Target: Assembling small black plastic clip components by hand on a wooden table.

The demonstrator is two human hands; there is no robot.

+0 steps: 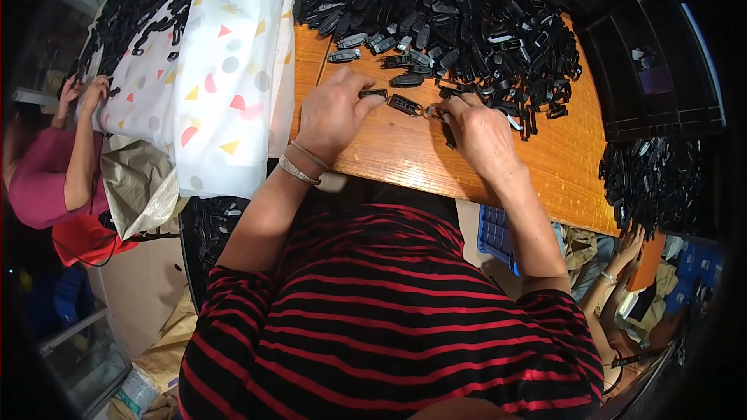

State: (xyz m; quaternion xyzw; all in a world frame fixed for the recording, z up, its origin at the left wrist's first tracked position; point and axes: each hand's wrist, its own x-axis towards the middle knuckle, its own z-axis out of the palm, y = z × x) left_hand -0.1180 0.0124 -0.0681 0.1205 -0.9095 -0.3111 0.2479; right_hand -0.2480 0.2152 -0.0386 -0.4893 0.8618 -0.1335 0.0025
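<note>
My left hand [336, 110] is closed in a pinch on a small black plastic piece [373, 94], just above the wooden table [381, 157]. My right hand [481, 134] has its fingers bent together over small dark parts near the table's front edge; exactly what they grip is partly hidden. Between the two hands lies a black oblong plastic piece [404, 105], its ribbed hollow side showing. Beyond my hands spreads a large heap of similar black plastic pieces [436, 15], several of them lying loose at its near edge.
A white patterned cloth [226, 70] covers the surface at left, where another person's hands [95, 93] work by more black pieces. A black crate [654, 70] stands at right, above another pile [650, 183]. Another person's hand [632, 245] shows at lower right, past a blue basket [496, 235].
</note>
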